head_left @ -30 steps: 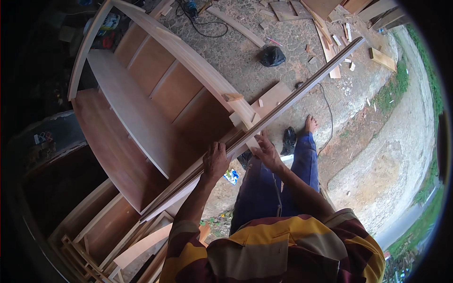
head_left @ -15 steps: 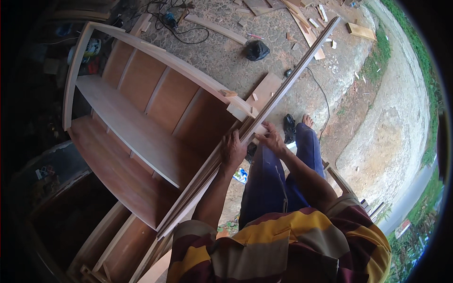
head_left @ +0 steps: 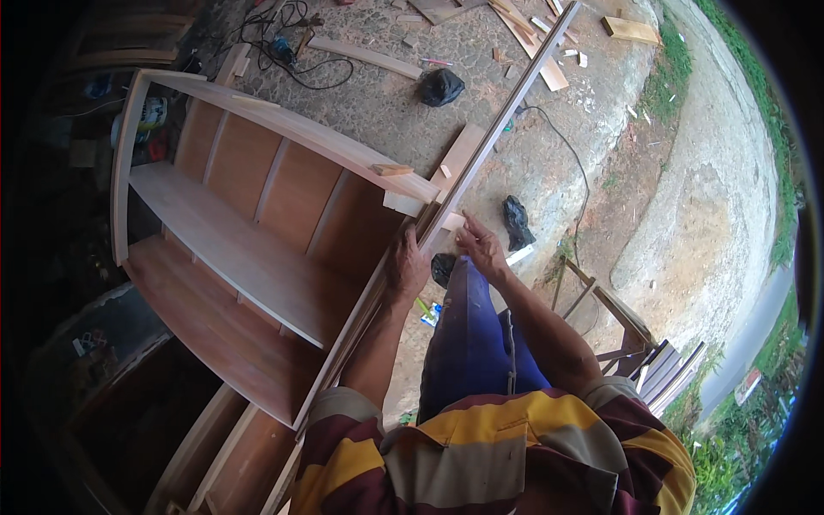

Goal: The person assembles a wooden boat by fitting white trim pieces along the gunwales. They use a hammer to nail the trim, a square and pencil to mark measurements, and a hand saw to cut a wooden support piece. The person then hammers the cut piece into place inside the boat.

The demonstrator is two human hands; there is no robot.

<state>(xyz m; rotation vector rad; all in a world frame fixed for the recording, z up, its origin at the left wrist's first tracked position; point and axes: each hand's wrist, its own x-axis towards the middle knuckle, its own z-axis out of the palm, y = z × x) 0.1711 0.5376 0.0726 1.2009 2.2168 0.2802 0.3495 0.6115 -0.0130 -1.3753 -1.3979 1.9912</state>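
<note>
A long, narrow wooden strip lies along the near edge of a wooden cabinet frame and sticks out well past its corner. My left hand is closed around the strip at the cabinet's edge, its fingertips partly hidden. Just right of it, my right hand pinches a small pale wood piece that meets the strip's side. Close to that corner, a small wood offcut rests on the cabinet's rail. Inside the cabinet are brown panels and a long pale shelf.
Black plastic bags lie on the rough ground, with a dark cable beyond my right hand. Boards and offcuts are scattered at the far side. A wooden stand holding dark strips is at the right.
My right hand has drawn slightly back from the strip, showing more of the small wood piece. My left hand keeps its hold. The view has shifted, and my legs have moved.
</note>
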